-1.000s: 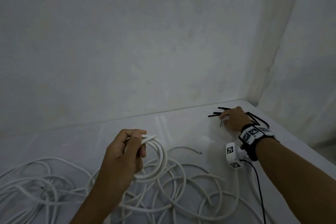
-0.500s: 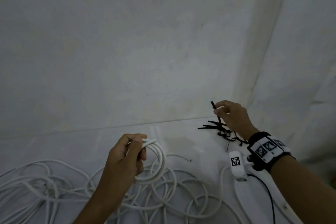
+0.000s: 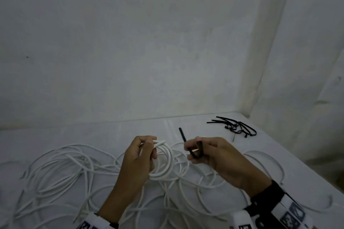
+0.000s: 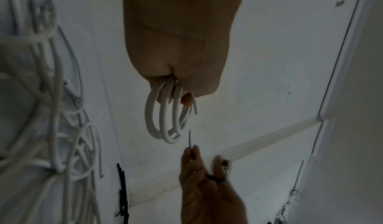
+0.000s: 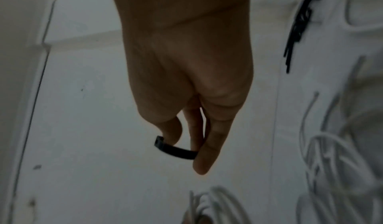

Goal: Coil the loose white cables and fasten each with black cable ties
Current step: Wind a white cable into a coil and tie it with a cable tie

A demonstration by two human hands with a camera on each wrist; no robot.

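Note:
My left hand (image 3: 144, 151) grips a small coil of white cable (image 3: 164, 161) above the table, with several loops hanging from the fingers (image 4: 165, 122). Just to its right, my right hand (image 3: 201, 151) pinches a bent black cable tie (image 3: 193, 149); one end points up toward the wall and the head sticks out by the fingers (image 5: 175, 148). The tie's tip (image 4: 189, 139) stands close to the coil, not touching it. Loose white cables (image 3: 65, 169) lie tangled on the table under both hands.
A small heap of black cable ties (image 3: 235, 126) lies at the far right of the white table (image 3: 270, 147), near the wall corner. The walls close off the back and the right. The table's right edge runs diagonally toward me.
My right hand lifted one black tie from the heap at the far right and brought it left, close to the coil. The left hand keeps holding the coil as before.

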